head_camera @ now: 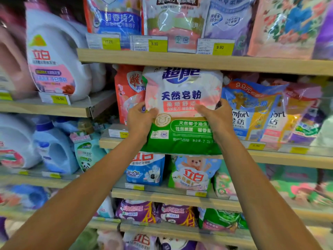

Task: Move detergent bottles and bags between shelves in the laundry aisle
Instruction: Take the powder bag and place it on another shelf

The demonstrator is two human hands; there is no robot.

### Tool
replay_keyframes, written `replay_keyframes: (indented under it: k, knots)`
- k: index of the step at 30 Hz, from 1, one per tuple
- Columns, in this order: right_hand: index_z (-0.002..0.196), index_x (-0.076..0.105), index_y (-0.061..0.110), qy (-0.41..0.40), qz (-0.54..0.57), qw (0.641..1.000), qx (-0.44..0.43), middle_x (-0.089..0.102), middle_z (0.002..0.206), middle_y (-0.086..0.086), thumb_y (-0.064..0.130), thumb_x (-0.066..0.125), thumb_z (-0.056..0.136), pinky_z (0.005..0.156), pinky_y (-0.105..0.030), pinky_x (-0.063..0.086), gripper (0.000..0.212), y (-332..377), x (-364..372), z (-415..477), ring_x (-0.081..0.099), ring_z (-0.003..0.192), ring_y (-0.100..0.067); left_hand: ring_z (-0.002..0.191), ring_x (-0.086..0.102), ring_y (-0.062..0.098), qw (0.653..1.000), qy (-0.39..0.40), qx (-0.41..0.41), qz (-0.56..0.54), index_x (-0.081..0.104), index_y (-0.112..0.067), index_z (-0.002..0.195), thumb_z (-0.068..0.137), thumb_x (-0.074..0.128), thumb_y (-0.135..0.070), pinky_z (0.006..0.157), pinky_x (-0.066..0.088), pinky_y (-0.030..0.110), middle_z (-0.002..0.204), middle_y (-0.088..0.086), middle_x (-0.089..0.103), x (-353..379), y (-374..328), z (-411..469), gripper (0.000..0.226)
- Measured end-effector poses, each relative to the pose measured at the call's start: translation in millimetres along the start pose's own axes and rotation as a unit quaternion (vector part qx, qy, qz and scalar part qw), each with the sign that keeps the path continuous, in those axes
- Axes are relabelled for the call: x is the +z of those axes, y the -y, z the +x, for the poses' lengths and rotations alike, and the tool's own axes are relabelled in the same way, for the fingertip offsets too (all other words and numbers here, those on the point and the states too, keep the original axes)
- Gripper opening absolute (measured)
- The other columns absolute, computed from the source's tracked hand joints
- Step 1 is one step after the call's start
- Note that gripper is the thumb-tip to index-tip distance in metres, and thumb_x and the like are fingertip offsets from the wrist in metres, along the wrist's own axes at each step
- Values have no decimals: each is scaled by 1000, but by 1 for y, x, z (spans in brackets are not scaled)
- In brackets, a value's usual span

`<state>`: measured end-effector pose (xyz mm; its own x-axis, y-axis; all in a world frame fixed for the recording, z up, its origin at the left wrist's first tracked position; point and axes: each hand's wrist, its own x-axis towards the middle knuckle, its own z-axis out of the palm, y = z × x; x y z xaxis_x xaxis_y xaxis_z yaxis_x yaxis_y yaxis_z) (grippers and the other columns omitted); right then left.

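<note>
We hold the soap-powder bag [182, 91] upright in 2 hands, in front of the middle shelf [288, 158]. Our left hand [139, 121] grips its edge at 9 o'clock and our right hand [217, 120] at 3 o'clock, thumbs curled over the front. The other fingers are hidden behind. The bag's top meets the shelf board [198, 61] at 12 o'clock.

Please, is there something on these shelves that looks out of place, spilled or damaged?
No spill or tear shows. The white, pink and green soap powder bag is in front of the wooden shelf only because the left hand and right hand grip it. The blue and yellow softener pouches beside it slump unevenly.
</note>
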<state>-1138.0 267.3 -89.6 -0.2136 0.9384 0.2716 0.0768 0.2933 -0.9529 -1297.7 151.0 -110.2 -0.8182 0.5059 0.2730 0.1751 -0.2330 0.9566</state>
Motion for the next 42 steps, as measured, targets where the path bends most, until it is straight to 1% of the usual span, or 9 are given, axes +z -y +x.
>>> replay_keyframes:
  k: [3, 9, 14, 20, 24, 27, 32, 37, 42]
  knots:
    - [121, 54, 20, -2, 9, 1000, 5, 66, 114, 4, 40, 83, 62, 97, -48, 49, 68, -6, 1, -28, 63, 104, -20, 87, 71, 31, 1000, 6, -6, 9, 68, -30, 82, 71, 70, -16, 82, 56, 54, 91, 4, 74, -18, 2, -18, 18]
    - [124, 53, 19, 7, 50, 999, 15, 65, 121, 1, 29, 84, 66, 101, -45, 48, 67, -25, -3, -91, 62, 109, -20, 86, 72, 26, 999, 18, -29, 25, 69, -31, 94, 62, 71, -31, 82, 57, 51, 95, -1, 75, -53, 18, -60, 32]
    - [126, 52, 19, 13, 66, 997, 37, 66, 116, 5, 20, 82, 70, 98, -39, 50, 64, -49, -17, -137, 65, 105, -17, 88, 71, 28, 998, 29, -61, 14, 71, -21, 110, 63, 72, -27, 82, 57, 52, 97, 3, 75, -65, 43, -100, 47]
    - [134, 47, 17, -11, 75, 994, 78, 63, 127, -3, 18, 81, 73, 102, -44, 47, 70, -76, -67, -177, 61, 112, -23, 85, 72, 22, 994, 79, -70, 10, 70, -27, 106, 74, 73, -16, 82, 58, 49, 92, -4, 74, -48, 59, -153, 34]
    - [128, 52, 16, -44, 65, 994, 80, 65, 119, 1, 20, 79, 74, 101, -41, 48, 60, -90, -124, -199, 62, 108, -19, 85, 72, 24, 989, 121, -81, 25, 68, -31, 104, 77, 73, -18, 81, 58, 51, 89, -7, 72, -13, 59, -193, 30]
    - [121, 54, 20, -64, 67, 993, 76, 66, 113, 4, 19, 79, 74, 97, -39, 50, 53, -103, -178, -213, 64, 105, -17, 85, 71, 24, 985, 154, -78, 30, 67, -38, 88, 75, 71, -19, 83, 57, 51, 87, -10, 71, 25, 59, -233, 23]
    - [129, 52, 16, -114, 62, 987, 100, 66, 122, -3, 20, 80, 73, 95, -41, 52, 63, -135, -292, -235, 65, 107, -21, 77, 71, 21, 975, 197, -92, 40, 69, -39, 77, 72, 72, -21, 80, 57, 52, 75, -18, 71, 109, 60, -314, 19]
    - [123, 56, 15, -157, 57, 980, 111, 68, 113, -1, 16, 79, 74, 84, -31, 55, 54, -168, -420, -256, 66, 104, -20, 94, 70, 27, 962, 246, -111, 38, 70, -21, 112, 68, 69, -28, 88, 55, 49, 108, 3, 73, 202, 65, -413, 44]
    - [116, 58, 16, -186, 22, 975, 120, 69, 111, -5, 18, 79, 74, 92, -46, 54, 47, -198, -537, -265, 67, 100, -23, 79, 67, 15, 954, 279, -108, 30, 70, -34, 89, 68, 66, -25, 72, 53, 30, 80, -19, 69, 288, 69, -499, 23]
